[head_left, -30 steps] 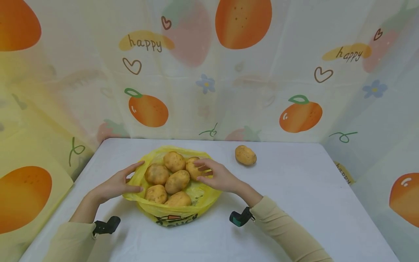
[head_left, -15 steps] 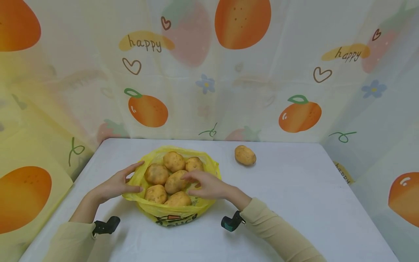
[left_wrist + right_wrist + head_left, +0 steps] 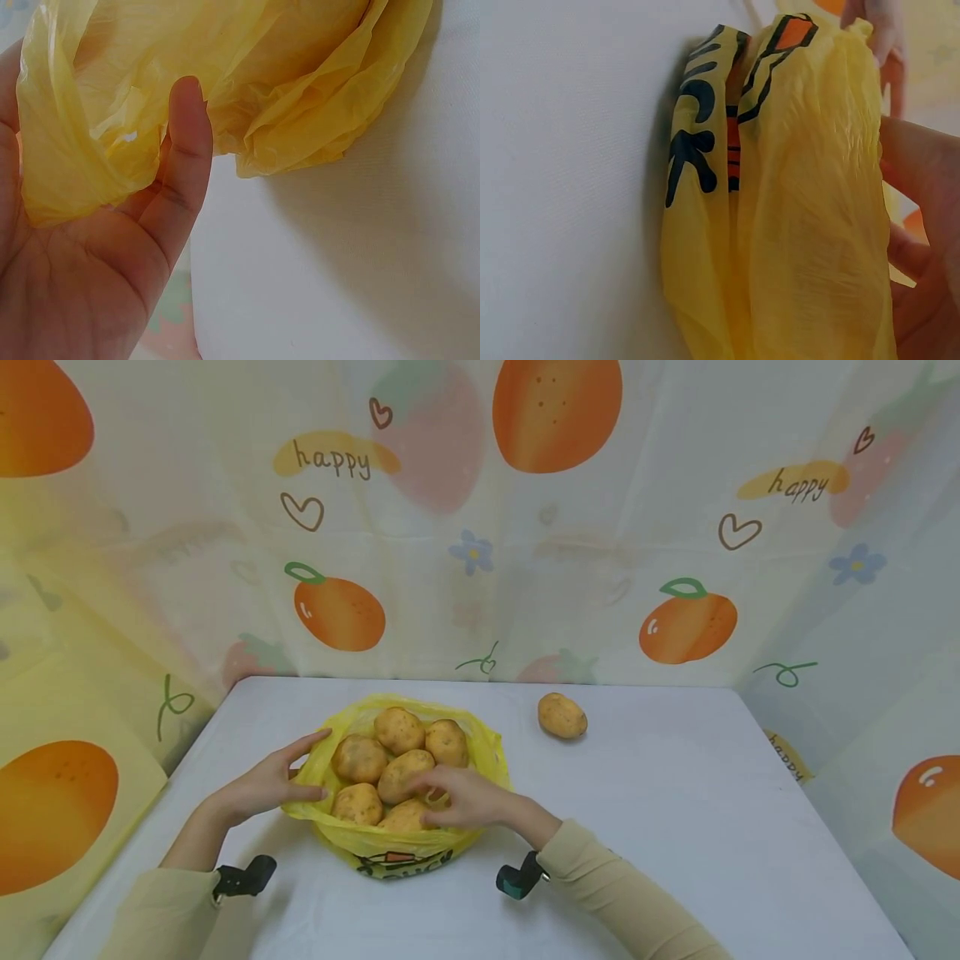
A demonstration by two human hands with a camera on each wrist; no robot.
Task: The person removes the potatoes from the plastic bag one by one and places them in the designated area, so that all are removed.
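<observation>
A yellow plastic bag (image 3: 491, 752) with dark printing stands wide-mouthed on the table, holding several potatoes, among them a middle potato (image 3: 401, 774) and a front potato (image 3: 405, 816). At the bag's left rim is my left hand (image 3: 262, 785), thumb and fingers spread; in the left wrist view a fold of the bag drapes over its palm. My right hand (image 3: 468, 797) reaches over the right rim, fingers bent toward the middle potato and thumb by the front one, whose right end it covers. In the right wrist view the bag's side hides my right fingertips.
A single potato (image 3: 562, 716) lies outside the bag, toward the table's back edge. The white-covered table (image 3: 675, 793) backs onto a hanging cloth (image 3: 525, 568) printed with fruit. Both wrists carry small black cameras.
My right hand has moved left and toward the front of the bag, from the rear right potato to the middle and front ones. My left hand has kept its place.
</observation>
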